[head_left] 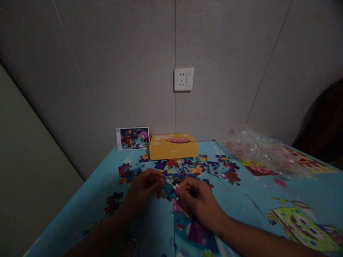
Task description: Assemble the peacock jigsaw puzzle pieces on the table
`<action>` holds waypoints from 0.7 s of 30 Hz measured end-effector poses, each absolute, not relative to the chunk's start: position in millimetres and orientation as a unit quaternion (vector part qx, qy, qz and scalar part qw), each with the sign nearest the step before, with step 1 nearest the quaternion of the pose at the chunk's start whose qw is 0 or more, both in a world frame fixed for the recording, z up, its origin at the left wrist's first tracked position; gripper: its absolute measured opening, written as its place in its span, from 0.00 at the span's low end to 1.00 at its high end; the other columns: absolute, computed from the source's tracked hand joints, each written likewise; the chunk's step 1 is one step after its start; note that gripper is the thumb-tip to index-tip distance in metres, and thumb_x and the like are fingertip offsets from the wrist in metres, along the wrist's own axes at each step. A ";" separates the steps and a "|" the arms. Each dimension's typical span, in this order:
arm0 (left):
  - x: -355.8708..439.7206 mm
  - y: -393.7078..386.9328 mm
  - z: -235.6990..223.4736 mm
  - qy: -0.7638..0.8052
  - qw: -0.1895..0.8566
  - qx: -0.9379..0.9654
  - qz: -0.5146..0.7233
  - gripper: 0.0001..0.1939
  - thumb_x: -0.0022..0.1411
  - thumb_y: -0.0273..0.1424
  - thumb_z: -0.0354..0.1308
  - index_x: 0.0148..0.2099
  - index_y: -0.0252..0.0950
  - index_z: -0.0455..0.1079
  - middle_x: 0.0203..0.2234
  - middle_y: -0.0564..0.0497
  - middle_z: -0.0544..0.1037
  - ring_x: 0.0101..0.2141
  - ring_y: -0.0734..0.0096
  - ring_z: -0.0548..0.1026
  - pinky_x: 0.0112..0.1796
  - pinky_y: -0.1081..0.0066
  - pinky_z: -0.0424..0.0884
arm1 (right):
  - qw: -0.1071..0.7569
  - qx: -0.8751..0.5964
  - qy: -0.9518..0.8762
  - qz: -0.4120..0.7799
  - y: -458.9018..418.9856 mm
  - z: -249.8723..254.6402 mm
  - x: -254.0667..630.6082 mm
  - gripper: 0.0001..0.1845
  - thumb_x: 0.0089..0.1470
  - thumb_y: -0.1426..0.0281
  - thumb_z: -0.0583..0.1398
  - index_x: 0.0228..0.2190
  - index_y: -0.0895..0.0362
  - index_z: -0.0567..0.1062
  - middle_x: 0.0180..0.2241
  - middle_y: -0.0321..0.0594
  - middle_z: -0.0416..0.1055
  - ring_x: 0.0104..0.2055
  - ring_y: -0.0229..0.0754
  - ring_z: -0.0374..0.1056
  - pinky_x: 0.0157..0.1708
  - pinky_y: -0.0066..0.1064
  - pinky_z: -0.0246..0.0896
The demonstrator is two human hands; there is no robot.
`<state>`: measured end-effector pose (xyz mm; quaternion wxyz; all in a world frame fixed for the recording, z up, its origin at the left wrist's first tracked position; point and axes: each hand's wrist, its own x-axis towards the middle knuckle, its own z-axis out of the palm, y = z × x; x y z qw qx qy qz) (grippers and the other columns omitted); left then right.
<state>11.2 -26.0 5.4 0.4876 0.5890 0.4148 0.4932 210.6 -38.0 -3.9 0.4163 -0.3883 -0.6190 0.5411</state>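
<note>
Between my two hands is a teal jigsaw puzzle piece [169, 188] with white and dark marks, held just above the table; whether it is one piece or two joined ones, I cannot tell. My left hand [146, 187] pinches its left side with thumb and fingers. On its right side, my right hand [197, 200] is closed with thumb and forefinger together. Below the right hand lies a joined section of puzzle [184, 228] in pink, teal and purple, partly covered by that hand. Loose puzzle pieces [184, 167] are heaped beyond both hands.
A yellow puzzle box [173, 151] stands against the wall, beside a propped picture card [133, 138]. More pieces [114, 201] lie left of my left arm, and others [225, 169] at the right. Crumpled clear plastic [257, 150] covers the back right of the blue patterned tabletop [241, 207].
</note>
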 end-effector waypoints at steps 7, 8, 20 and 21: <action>9.4 -29.0 11.9 0.438 0.497 0.585 0.468 0.16 0.54 0.41 0.68 0.34 0.32 0.74 0.16 0.54 0.75 0.16 0.73 0.72 0.20 0.75 0.67 | 0.348 -0.388 -0.759 0.391 -38.4 1.8 219.0 0.17 0.58 0.63 0.59 0.21 0.57 0.72 0.20 0.35 0.65 0.22 0.35 0.59 0.22 0.27 0.49; 9.6 -29.9 12.0 0.442 0.494 0.586 0.466 0.15 0.54 0.40 0.67 0.33 0.32 0.74 0.16 0.55 0.74 0.16 0.73 0.72 0.20 0.75 0.68 | 0.335 -0.385 -0.776 0.371 -39.3 2.0 219.8 0.16 0.57 0.65 0.58 0.20 0.57 0.72 0.20 0.34 0.65 0.22 0.35 0.59 0.23 0.27 0.49; 7.9 -37.5 14.8 0.468 0.413 0.641 0.447 0.15 0.56 0.36 0.61 0.44 0.34 0.77 0.21 0.55 0.75 0.21 0.73 0.74 0.25 0.73 0.71 | 0.262 -0.425 -0.817 0.289 -39.3 3.6 219.8 0.16 0.58 0.65 0.57 0.20 0.57 0.71 0.20 0.33 0.67 0.22 0.34 0.61 0.24 0.27 0.48; 7.1 -35.9 14.6 0.490 0.382 0.646 0.444 0.15 0.57 0.36 0.60 0.44 0.34 0.78 0.21 0.54 0.75 0.22 0.72 0.74 0.25 0.73 0.71 | 0.247 -0.431 -0.827 0.264 -37.7 6.2 221.2 0.16 0.58 0.66 0.57 0.20 0.56 0.71 0.20 0.33 0.68 0.23 0.34 0.61 0.25 0.27 0.48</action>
